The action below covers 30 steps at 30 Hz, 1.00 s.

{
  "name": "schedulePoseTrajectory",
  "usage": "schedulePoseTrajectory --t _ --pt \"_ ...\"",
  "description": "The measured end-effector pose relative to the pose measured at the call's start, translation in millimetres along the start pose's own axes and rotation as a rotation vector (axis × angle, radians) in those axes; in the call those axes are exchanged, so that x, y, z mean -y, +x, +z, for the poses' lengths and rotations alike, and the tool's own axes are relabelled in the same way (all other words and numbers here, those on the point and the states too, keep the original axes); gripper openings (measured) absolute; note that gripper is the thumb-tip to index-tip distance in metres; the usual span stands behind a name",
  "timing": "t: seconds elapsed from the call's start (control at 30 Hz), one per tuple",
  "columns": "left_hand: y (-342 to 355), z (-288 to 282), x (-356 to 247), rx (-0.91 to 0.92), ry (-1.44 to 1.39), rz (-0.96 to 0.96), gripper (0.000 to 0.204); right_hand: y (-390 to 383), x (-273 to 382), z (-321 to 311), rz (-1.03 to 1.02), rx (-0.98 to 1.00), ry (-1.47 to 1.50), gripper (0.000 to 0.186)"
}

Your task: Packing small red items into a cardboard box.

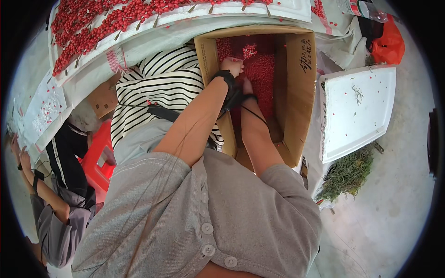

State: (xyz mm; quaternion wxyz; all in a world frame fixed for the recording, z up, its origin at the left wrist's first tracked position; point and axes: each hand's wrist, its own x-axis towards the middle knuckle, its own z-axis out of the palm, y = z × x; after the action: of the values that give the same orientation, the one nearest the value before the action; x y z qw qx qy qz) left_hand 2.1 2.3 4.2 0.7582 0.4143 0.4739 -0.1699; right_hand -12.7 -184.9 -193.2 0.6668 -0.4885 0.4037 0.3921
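Note:
Both my arms reach into a tall open cardboard box (296, 88) with loose red berries (257, 78) heaped inside. My left hand (233, 66), a dark band at its wrist, is closed at the upper left of the box. A bright sprig of red berries (249, 50) stands out just beyond its fingertips, its stem seemingly pinched there. Close below it is my right hand (247, 86), also with a dark wrist band, over the berries. The right fingers are mostly hidden, so their grip does not show.
Beyond the box, a white foam tray (181, 21) carries many berry sprigs. At right lie a white foam lid (359, 106), green stems (347, 173) and a red bag (389, 44). Striped cloth (162, 74) touches the box's left. Another person's hands (21, 157) work at far left, near a red stool (98, 160).

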Motion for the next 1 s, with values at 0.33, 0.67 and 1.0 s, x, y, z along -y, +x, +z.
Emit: schedulePoseTrajectory --t 0.33,0.67,1.0 --pt "-1 -1 -3 0.001 -0.018 0.084 0.011 -143 97 118 -0.681 -0.038 -0.072 0.044" --pt "-4 1 -5 -0.041 0.126 0.025 0.012 -236 106 120 -1.408 -0.257 -1.266 0.059" --pt "-7 -1 -7 -0.017 -0.102 -0.015 0.019 -34 23 16 -0.246 -0.566 -0.312 0.041"
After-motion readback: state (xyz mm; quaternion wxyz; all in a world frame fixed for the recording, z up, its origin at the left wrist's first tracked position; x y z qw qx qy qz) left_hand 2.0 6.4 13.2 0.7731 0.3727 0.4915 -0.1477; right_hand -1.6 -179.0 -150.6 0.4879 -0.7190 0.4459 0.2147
